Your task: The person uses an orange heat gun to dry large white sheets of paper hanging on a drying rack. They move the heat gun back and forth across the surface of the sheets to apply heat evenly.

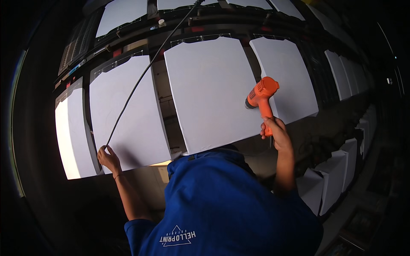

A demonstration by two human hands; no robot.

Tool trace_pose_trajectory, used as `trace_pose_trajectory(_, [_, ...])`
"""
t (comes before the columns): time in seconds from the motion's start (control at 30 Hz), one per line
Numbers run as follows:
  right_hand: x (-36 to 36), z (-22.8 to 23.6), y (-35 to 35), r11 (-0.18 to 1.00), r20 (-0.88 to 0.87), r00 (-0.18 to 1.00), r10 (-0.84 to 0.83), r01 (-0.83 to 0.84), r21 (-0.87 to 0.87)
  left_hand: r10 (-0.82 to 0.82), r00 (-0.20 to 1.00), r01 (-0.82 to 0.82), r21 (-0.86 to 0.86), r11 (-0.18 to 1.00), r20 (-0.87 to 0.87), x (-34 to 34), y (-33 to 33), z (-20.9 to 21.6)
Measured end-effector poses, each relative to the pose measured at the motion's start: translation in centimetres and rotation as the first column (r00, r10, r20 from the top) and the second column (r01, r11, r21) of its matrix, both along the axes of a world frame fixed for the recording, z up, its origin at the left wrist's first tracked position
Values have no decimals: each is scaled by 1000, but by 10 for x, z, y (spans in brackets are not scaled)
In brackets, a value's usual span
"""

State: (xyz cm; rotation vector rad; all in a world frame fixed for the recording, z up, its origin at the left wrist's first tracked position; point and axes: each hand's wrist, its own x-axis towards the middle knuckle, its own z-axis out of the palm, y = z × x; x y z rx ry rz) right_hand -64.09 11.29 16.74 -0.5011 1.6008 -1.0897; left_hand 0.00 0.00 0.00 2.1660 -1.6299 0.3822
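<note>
Right hand: wrapped around the handle of an orange gun, fingers curled in and closed on the grip. The gun is held up before the person, its round rear end uppermost and away from the body, its dark nozzle directed left and downward. As seen from above, it lies across the gap between the middle panel and the right panel, with the nozzle over the middle panel's right edge. Whether the nozzle touches that panel I cannot tell. A short dark lead hangs below the handle.

Left hand: fingertips pressed together, pinching a black cord near the close edge of the left panel. From there the cord rises taut, slanting away to the right across that panel toward the back. Where its upper end is fixed cannot be made out. A thin band circles the left wrist.

Panels: white and flat, set side by side in a curved line. The outermost left panel is brightly lit; the others are in shade. Clear, marked strips show along the far ends of several. More white panels stand in a back row and at lower right. The person wears a blue shirt.
</note>
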Motion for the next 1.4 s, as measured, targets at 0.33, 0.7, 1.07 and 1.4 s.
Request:
trace_pose_trajectory(0.33, [-5,15,27,997,2,1000,-26,26,73,324,944,-323,24,946,-58,62,58,-10])
trace_pose_trajectory(0.7, [-1,15,21,996,110,992,62,-69,59,513,723,-447,252,858,-463,97,53,-76])
trace_pose_trajectory(1.07, [13,8,-15,970,145,960,238,-243,17,513,717,-448,252,858,-471,91,53,-72])
trace_pose_trajectory(1.4, [22,18,3,957,149,950,273,-285,62,494,727,-452,209,867,-477,88,55,-71])
